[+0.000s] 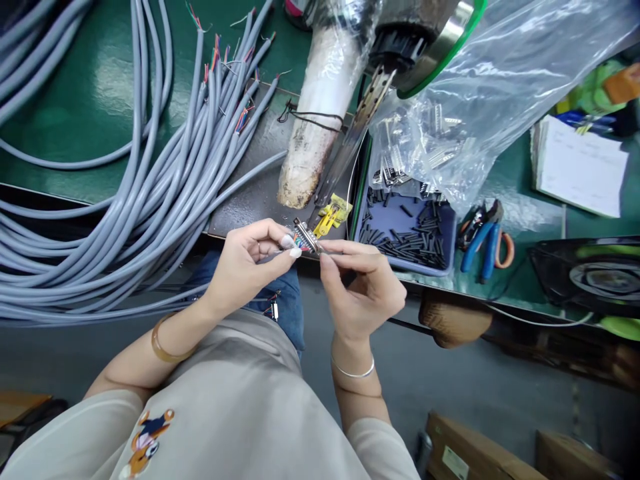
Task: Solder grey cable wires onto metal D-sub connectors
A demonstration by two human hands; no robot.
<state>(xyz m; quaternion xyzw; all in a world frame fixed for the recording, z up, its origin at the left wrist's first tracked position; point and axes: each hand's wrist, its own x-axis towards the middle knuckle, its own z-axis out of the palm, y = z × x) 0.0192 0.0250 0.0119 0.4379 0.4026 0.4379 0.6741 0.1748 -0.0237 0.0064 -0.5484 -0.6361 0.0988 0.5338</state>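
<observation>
Across the green bench (100, 87), left side: a big loose bundle of grey cables (150, 200), ends stripped to coloured cores; right side: a clear plastic bag (500, 80) of small metal parts, lying over the far edge of a blue tray (395, 213) of short black sleeve pieces (415, 233). Left hand (250, 260) and right hand (365, 287) meet just off the near bench edge; blue-handled pliers (480, 243) lie unused right of the tray; a yellow clip (331, 215) sits just beyond the fingers. Connector (306, 238): pinched from both ends, left fingertips on one end, right thumb and forefinger closed on the other, coloured wires trailing at its left. Judgement: grip by the shell only, keep the pin row facing up and level, leave the fine wires slack.
</observation>
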